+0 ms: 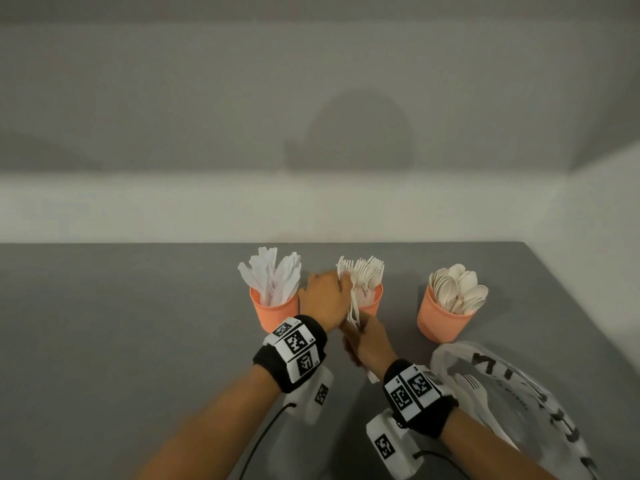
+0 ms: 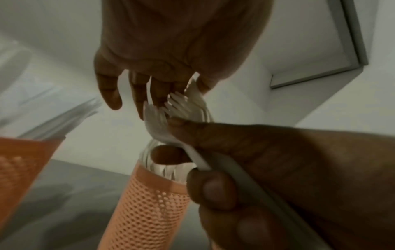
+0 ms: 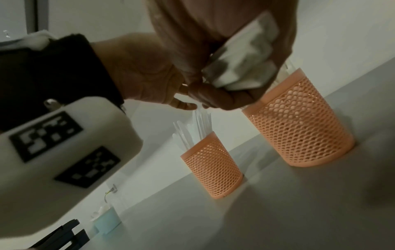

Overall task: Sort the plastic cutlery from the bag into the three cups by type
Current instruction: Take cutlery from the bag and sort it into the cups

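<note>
Though the head view shows only the backs of the hands, the left wrist view shows the right hand [image 2: 278, 169] curled tight round the handles of the forks [image 2: 157, 125], close above the middle cup [image 2: 149, 211]. The left hand [image 2: 171, 42], fingers loosely bent, clasps their tines.

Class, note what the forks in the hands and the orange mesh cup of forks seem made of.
The forks look like matt white plastic: thin, uniformly pale, moulded tines. The orange mesh cup seems matt plastic too: one even colour, regular honeycomb holes.
</note>
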The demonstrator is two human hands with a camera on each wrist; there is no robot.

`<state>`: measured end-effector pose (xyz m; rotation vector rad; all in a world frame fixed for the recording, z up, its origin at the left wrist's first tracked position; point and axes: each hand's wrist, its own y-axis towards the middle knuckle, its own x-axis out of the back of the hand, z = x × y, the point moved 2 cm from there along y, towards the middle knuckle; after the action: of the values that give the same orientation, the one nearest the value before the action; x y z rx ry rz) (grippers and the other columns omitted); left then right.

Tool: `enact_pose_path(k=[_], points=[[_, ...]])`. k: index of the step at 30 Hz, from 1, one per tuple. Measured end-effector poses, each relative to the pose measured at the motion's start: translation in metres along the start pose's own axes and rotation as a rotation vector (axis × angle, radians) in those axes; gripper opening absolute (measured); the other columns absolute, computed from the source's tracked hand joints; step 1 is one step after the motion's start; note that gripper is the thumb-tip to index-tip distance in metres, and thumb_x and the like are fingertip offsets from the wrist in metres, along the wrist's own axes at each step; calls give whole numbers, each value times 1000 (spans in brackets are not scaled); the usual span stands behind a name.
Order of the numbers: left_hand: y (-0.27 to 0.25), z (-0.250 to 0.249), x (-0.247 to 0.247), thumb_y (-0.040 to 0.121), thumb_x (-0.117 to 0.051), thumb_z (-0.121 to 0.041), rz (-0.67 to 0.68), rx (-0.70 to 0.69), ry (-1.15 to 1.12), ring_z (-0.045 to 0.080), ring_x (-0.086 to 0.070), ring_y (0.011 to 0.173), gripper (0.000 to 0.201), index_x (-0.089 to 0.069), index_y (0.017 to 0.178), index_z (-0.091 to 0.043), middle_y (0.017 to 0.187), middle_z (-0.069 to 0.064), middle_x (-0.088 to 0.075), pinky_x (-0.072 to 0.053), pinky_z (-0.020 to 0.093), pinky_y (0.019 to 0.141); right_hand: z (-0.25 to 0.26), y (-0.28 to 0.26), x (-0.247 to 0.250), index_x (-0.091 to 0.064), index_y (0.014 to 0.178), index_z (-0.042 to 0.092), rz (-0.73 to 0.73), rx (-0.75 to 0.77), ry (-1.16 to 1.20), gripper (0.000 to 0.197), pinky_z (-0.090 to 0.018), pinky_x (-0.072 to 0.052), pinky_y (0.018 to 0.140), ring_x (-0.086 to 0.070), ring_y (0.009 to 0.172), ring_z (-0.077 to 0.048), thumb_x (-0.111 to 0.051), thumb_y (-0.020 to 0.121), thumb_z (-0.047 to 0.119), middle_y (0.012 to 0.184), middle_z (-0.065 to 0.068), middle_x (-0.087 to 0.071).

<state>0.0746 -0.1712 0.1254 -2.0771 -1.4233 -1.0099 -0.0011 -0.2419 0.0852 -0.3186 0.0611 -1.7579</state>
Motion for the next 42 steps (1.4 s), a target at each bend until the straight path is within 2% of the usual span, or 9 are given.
enact_pose_path(k=[10,14,20,25,28,31,34,38,42], points=[[13,-17,59,101,-26,-14,-314,16,-937,15,-59,59,29,-52,88,-14,63,4,-54,-51,26,65,-23,-15,22,-63,100,10,48,-143,127,39,-19,-32,37,-37,33,-6,-37,98,39,48,3,-41],[7,2,42,98,-32,-15,-245,127,-829,8,-44,43,24,-55,95,-11,56,1,-40,-39,27,51,-20,-15,29,-60,105,16,18,-185,294,40,-19,-30,38,-34,35,-6,-31,99,42,51,2,-35],[-37,13,-20,90,-54,-41,111,212,-751,2,-44,40,28,-63,84,-15,64,-3,-59,-33,17,43,-6,-16,28,-62,104,13,-17,-118,254,44,-17,-26,35,-31,33,-4,-30,99,42,50,4,-40],[-45,0,-33,92,-53,-20,80,209,-812,-3,-54,41,27,-61,109,-1,67,-2,-58,-36,7,41,-7,-21,24,-58,78,9,-26,-96,198,49,-19,-32,38,-39,35,-9,-32,98,45,55,-5,-48],[-45,1,-35,92,-50,-12,45,216,-842,0,-60,52,26,-56,113,3,81,8,-64,-40,8,43,-10,-23,28,-63,86,8,-7,-96,233,50,-21,-39,41,-47,42,-12,-32,98,45,55,-6,-53],[-42,5,-37,94,-45,-14,-30,294,-926,22,-68,74,29,-50,115,6,104,25,-66,-52,18,54,-13,-24,30,-64,97,8,37,-130,286,51,-22,-42,43,-49,45,-14,-31,98,47,55,-5,-54],[-41,1,-34,96,-40,-12,-63,261,-940,34,-68,85,27,-49,113,7,96,27,-68,-57,34,73,-17,-25,30,-60,93,5,59,-187,352,52,-21,-42,40,-48,40,-13,-33,96,49,52,-6,-54],[-41,-5,-31,99,-37,-19,-80,213,-889,31,-66,78,32,-47,113,7,91,25,-66,-56,35,69,-19,-25,29,-59,102,3,46,-206,264,54,-23,-44,42,-52,42,-15,-30,97,49,54,-6,-57],[-43,-12,-26,98,-38,-20,-49,185,-841,30,-65,93,27,-50,114,-2,103,21,-64,-53,44,87,-20,-19,33,-60,115,11,22,-173,91,56,-27,-50,66,-63,69,-11,-31,95,54,81,-1,-66]])
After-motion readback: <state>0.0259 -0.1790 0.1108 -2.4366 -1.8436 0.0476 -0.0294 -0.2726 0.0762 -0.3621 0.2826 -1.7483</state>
